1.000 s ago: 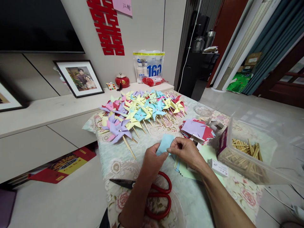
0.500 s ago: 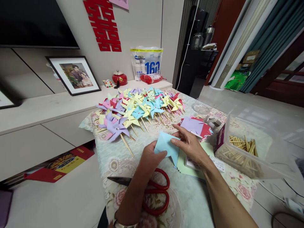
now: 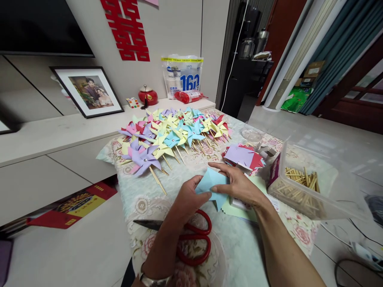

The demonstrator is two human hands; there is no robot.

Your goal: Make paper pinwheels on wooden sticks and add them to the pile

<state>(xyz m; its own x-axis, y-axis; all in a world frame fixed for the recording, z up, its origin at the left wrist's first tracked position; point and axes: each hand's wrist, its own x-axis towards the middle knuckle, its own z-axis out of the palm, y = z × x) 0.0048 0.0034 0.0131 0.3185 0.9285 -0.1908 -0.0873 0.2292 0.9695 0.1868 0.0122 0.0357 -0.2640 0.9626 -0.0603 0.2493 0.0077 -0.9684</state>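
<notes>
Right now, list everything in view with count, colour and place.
Blue paper: one, light blue, held mid-picture
Pinwheels: many, mixed colours, centre left
Scissors: one pair, red handles, near front
Cut paper: one pile, purple and red, centre right
Sheets: several, pale green, centre right
Sticks: many, tan, in clear box at right
Tablecloth: one, pale floral, beneath these
Frame: one whole, black, on white shelf
Jar: one, red, on shelf
Cube: one, multicoloured, beside jar
Bag: one, clear, behind red pack
Screen: one, black, upper left
Wall ornament: one, red, top
Curtain: one, teal, upper right
Left hand: one, bare, gripping blue paper
Right hand: one, bare, gripping blue paper
</notes>
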